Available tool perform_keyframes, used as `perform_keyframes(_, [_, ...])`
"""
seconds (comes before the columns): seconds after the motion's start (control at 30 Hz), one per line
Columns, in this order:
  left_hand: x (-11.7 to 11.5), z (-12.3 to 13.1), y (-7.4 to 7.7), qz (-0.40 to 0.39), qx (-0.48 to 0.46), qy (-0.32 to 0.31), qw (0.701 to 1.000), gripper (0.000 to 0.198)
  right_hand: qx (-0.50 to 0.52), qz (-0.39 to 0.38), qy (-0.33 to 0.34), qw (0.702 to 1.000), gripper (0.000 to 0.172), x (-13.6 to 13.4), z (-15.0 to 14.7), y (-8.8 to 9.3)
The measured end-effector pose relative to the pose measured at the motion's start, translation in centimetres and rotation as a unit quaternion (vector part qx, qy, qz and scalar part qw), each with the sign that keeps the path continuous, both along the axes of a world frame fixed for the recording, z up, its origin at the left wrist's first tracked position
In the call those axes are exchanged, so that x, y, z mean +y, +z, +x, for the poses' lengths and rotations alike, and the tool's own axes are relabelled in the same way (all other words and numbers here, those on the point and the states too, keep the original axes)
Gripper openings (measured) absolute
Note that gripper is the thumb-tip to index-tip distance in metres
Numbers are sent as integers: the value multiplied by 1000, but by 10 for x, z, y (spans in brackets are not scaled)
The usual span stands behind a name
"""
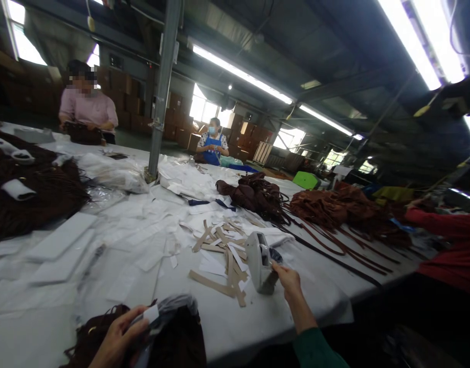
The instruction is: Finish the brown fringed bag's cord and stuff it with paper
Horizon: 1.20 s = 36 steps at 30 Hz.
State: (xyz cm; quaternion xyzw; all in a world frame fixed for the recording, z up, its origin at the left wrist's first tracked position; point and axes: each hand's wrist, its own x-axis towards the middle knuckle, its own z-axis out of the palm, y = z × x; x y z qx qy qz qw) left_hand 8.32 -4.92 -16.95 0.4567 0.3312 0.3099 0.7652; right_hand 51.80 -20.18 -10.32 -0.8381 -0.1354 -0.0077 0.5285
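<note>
At the near table edge, my left hand [121, 335] is closed on clear plastic wrap [177, 305] along the top of a dark brown bag [181, 337]. Between its thumb and fingers shows a small white piece [152, 313]. My right hand [289, 282] reaches to a grey-white tape dispenser [260, 266], its fingers pressed together at the side by a dark roll [275, 255]. Whether they also pinch a tape end is too small to see. Beige and white paper strips [223, 255] lie scattered left of the dispenser.
Dark brown bags [31, 189] are heaped at left, near white foam sheets [62, 237]. Brown bags [253, 194] with long straps lie beyond the dispenser. A metal post [163, 92] rises from the table. Two people [89, 110] work across it; a red sleeve [442, 220] shows at right.
</note>
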Motion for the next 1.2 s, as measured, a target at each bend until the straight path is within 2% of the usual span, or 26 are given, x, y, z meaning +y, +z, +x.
perform_keyframes(0.1, [-1, -1, 0, -9, 0, 14, 1000, 48, 24, 21, -24, 999, 32, -7, -4, -2])
perform_keyframes(0.27, [-1, 0, -1, -29, 8, 31, 999, 58, 27, 76, -25, 996, 43, -12, -17, -8])
perform_keyframes(0.47, [-1, 1, -2, -35, 16, 50, 998, 61, 9, 117, -37, 992, 49, -16, -12, 2])
perform_keyframes(0.57, [-1, 0, -3, -40, 26, 43, 998, 59, 28, 95, -30, 995, 51, -28, -19, -3])
perform_keyframes(0.8, [-2, 0, 0, -43, 27, 51, 997, 57, 49, -9, 4, 999, 50, -41, -47, -37])
perform_keyframes(0.93, [-2, -1, -4, -34, 31, 53, 998, 58, -9, -73, -14, 997, 35, -41, -42, -35])
perform_keyframes(1.03, [-1, -2, -7, -18, 34, 43, 998, 54, -25, -105, -41, 993, 26, -50, -41, -31])
perform_keyframes(1.1, [-1, -2, -6, 10, 33, 32, 999, 50, -19, -115, -41, 992, 27, -57, -47, -31])
perform_keyframes(1.2, [-1, -3, 1, 70, 31, 13, 997, 44, 7, -112, 18, 994, 39, -53, -78, -34])
